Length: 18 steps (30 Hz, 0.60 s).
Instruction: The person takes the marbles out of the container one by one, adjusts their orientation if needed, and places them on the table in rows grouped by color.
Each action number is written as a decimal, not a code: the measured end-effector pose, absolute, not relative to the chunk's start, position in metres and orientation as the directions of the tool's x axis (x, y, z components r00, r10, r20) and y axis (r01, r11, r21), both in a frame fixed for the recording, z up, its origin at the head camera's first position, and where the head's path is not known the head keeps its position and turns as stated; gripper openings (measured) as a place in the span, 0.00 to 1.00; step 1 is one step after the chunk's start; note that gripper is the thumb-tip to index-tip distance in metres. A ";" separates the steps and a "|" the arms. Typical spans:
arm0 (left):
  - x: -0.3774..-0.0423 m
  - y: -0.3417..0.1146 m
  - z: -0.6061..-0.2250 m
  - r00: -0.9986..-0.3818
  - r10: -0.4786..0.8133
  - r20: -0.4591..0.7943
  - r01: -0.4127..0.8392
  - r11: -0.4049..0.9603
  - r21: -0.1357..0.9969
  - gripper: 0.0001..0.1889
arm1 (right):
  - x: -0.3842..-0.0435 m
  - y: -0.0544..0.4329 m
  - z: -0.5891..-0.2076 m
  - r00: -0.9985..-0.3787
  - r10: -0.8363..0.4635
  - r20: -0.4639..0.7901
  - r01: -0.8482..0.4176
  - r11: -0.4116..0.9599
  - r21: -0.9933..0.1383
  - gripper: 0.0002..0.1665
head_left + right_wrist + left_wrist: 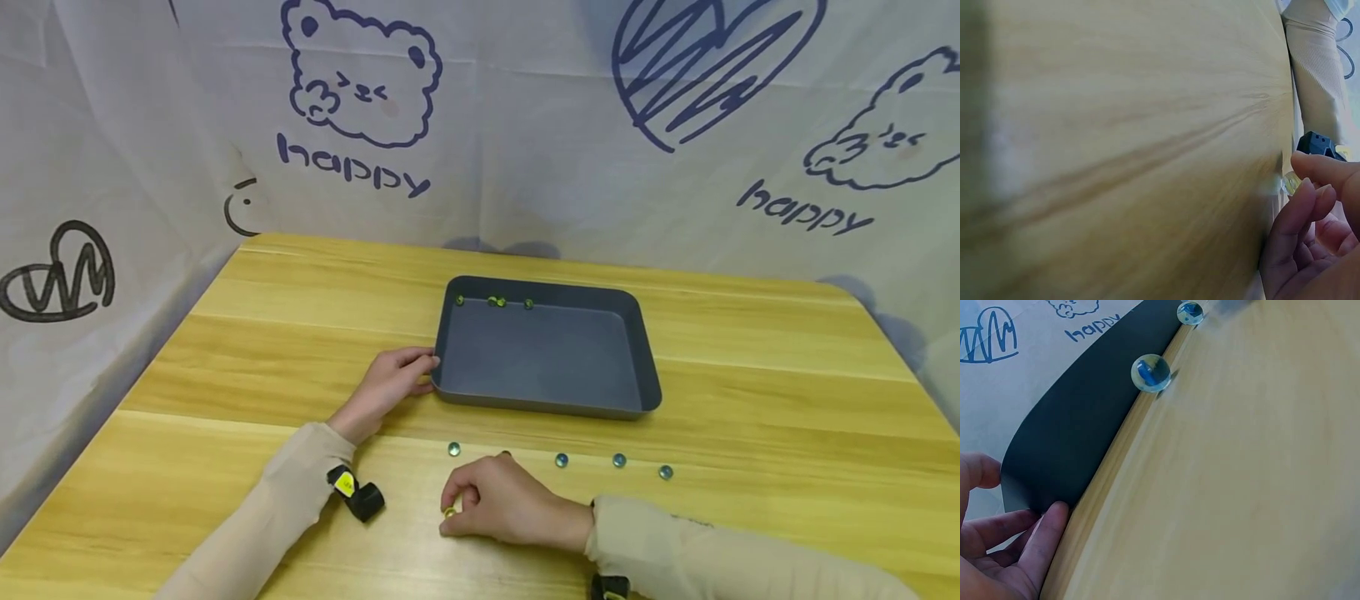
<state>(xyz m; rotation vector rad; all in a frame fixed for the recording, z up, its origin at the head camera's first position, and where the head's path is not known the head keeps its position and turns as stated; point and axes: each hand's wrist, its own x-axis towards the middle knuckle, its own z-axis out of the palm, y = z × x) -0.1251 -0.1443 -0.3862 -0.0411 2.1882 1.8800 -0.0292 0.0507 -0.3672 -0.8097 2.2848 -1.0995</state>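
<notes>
My left hand [390, 385] grips the left side of a dark grey rectangular tray [540, 358]; in the left wrist view its fingers [1054, 515] touch the tray's outer wall [1079, 412]. My right hand [506, 502] pinches a yellow-green glass marble [450, 512] between thumb and forefinger, low over the table. That marble [1291, 182] is partly covered by fingertips in the right wrist view. Several green marbles [497, 302] lie along the tray's far wall. In front of the tray are several blue marbles, among them one at left [453, 448] and one at right [665, 472].
The wooden table [285, 358] bears the tray and marbles. Behind it hangs a white cloth [517, 167] with drawn bears, hearts and lettering. Black straps with small devices [360, 493] sit on both wrists.
</notes>
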 end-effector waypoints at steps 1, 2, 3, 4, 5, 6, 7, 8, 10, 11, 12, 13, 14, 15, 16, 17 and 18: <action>-0.125 -0.144 -0.386 -0.967 0.143 -0.212 -0.188 0.164 0.968 0.22 | -0.029 0.051 -0.367 -0.713 -0.682 -0.161 -0.298 0.504 -0.811 0.05; -0.125 -0.145 -0.387 -0.967 0.141 -0.213 -0.189 0.165 0.968 0.22 | -0.029 0.050 -0.367 -0.713 -0.681 -0.164 -0.293 0.503 -0.813 0.05; -0.125 -0.145 -0.387 -0.967 0.140 -0.214 -0.191 0.165 0.968 0.22 | -0.029 0.050 -0.367 -0.713 -0.680 -0.170 -0.286 0.503 -0.815 0.06; -0.125 -0.145 -0.387 -0.967 0.138 -0.215 -0.192 0.165 0.968 0.22 | -0.030 0.051 -0.367 -0.711 -0.681 -0.176 -0.277 0.501 -0.820 0.06; -0.125 -0.145 -0.387 -0.967 0.137 -0.216 -0.193 0.164 0.967 0.22 | -0.030 0.051 -0.366 -0.709 -0.681 -0.182 -0.268 0.499 -0.824 0.07; -0.125 -0.145 -0.387 -0.966 0.136 -0.218 -0.195 0.162 0.967 0.22 | -0.031 0.051 -0.366 -0.707 -0.682 -0.187 -0.262 0.498 -0.827 0.08; -0.125 -0.145 -0.387 -0.966 0.134 -0.219 -0.197 0.162 0.967 0.22 | -0.031 0.051 -0.366 -0.704 -0.683 -0.194 -0.253 0.496 -0.831 0.09; -0.125 -0.145 -0.386 -0.966 0.133 -0.220 -0.198 0.162 0.967 0.22 | -0.032 0.052 -0.365 -0.701 -0.685 -0.199 -0.248 0.496 -0.832 0.10; -0.125 -0.144 -0.386 -0.966 0.133 -0.223 -0.200 0.163 0.966 0.22 | -0.032 0.053 -0.364 -0.701 -0.684 -0.202 -0.250 0.500 -0.829 0.11; -0.125 -0.144 -0.386 -0.966 0.132 -0.224 -0.202 0.163 0.966 0.22 | -0.032 0.053 -0.364 -0.702 -0.683 -0.201 -0.255 0.505 -0.825 0.11; -0.125 -0.144 -0.386 -0.965 0.132 -0.224 -0.202 0.163 0.966 0.22 | -0.032 0.054 -0.364 -0.703 -0.682 -0.201 -0.259 0.509 -0.821 0.11; -0.125 -0.144 -0.386 -0.966 0.134 -0.223 -0.200 0.164 0.966 0.22 | -0.032 0.054 -0.364 -0.705 -0.680 -0.202 -0.261 0.513 -0.818 0.11; -0.125 -0.144 -0.387 -0.966 0.135 -0.222 -0.199 0.165 0.966 0.22 | -0.031 0.055 -0.364 -0.708 -0.677 -0.201 -0.263 0.516 -0.815 0.11; -0.125 -0.144 -0.387 -0.966 0.136 -0.220 -0.197 0.165 0.966 0.22 | -0.031 0.055 -0.364 -0.710 -0.675 -0.198 -0.267 0.519 -0.812 0.11; -0.125 -0.144 -0.387 -0.967 0.136 -0.217 -0.194 0.164 0.967 0.22 | -0.030 0.055 -0.364 -0.712 -0.674 -0.197 -0.268 0.520 -0.811 0.11; -0.126 -0.144 -0.387 -0.967 0.136 -0.215 -0.192 0.164 0.968 0.22 | -0.030 0.056 -0.364 -0.713 -0.673 -0.196 -0.268 0.521 -0.810 0.11; -0.126 -0.144 -0.387 -0.967 0.137 -0.213 -0.190 0.163 0.968 0.22 | -0.030 0.056 -0.364 -0.714 -0.673 -0.195 -0.269 0.520 -0.811 0.11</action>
